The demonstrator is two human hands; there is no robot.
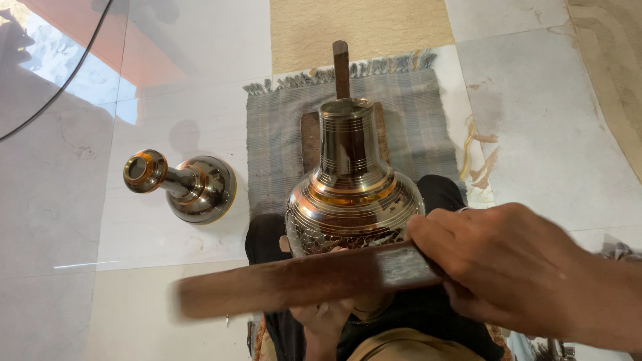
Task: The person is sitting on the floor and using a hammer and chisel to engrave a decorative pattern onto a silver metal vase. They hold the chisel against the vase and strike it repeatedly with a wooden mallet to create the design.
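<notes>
A: Okay, quick one. Right hand (498, 267) is gripping a long brown wooden bat (294, 281), fingers wrapped tight around its right end, blurred, so it is swinging across the frame.

B: And the left hand (328, 321)?

A: Sitting at 6 o'clock under the vase (351, 190), mostly hidden by the bat. Fingers seem to be curled against the vase base, but I cannot tell how firmly.

B: Where is the vase lying?

A: Centre frame, tilted with its neck pointing to 12 o'clock, resting over the person's lap above a grey fringed mat (414, 113). A wooden block (311, 137) with a stick (341, 67) is poking out behind the neck.

B: Advice for doing this well?

A: My judgement: keeping the vase braced steady, striking square and light on the patterned belly so the blow is not skidding off the polished metal, and keeping the supporting fingers out of the bat's path.

B: Any packages, labels, signs?

A: None showing. Only a pale worn patch on the bat near the grip. At 9 o'clock a second vase (187, 184) is lying on the tiles (535, 100), mouth facing left. A black cable (60, 87) is running at 10 o'clock.
</notes>
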